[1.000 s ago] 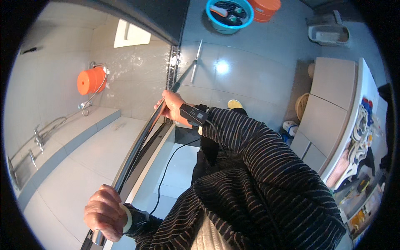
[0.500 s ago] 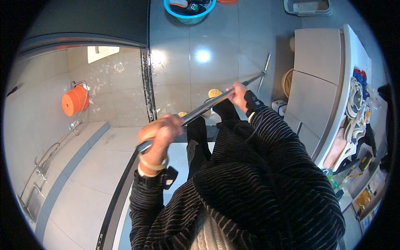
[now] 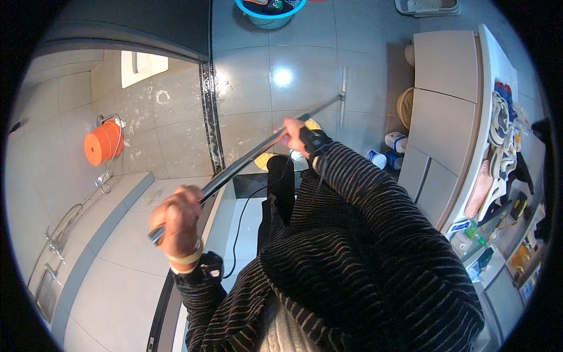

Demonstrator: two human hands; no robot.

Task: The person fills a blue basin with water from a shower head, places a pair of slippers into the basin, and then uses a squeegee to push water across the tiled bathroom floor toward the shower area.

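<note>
Squeegee point(image 3: 243, 163), just one, slants across the middle, its single blade point(image 3: 342, 111) at the floor tiles point(image 3: 305, 76) beyond the right hand point(image 3: 295, 135). Both hands are wrapped around the pole: the left hand point(image 3: 176, 220) near its upper end, slightly blurred and hiding part of it, the right farther down. Two yellow-tipped shoes point(image 3: 264, 161) show below, partly covered. Leftward is one orange bucket point(image 3: 102, 145); one blue basin point(image 3: 272, 22) is cut off by the top edge.

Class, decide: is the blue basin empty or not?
Not empty: the blue basin visibly holds dark items; how full, I cannot tell.
</note>
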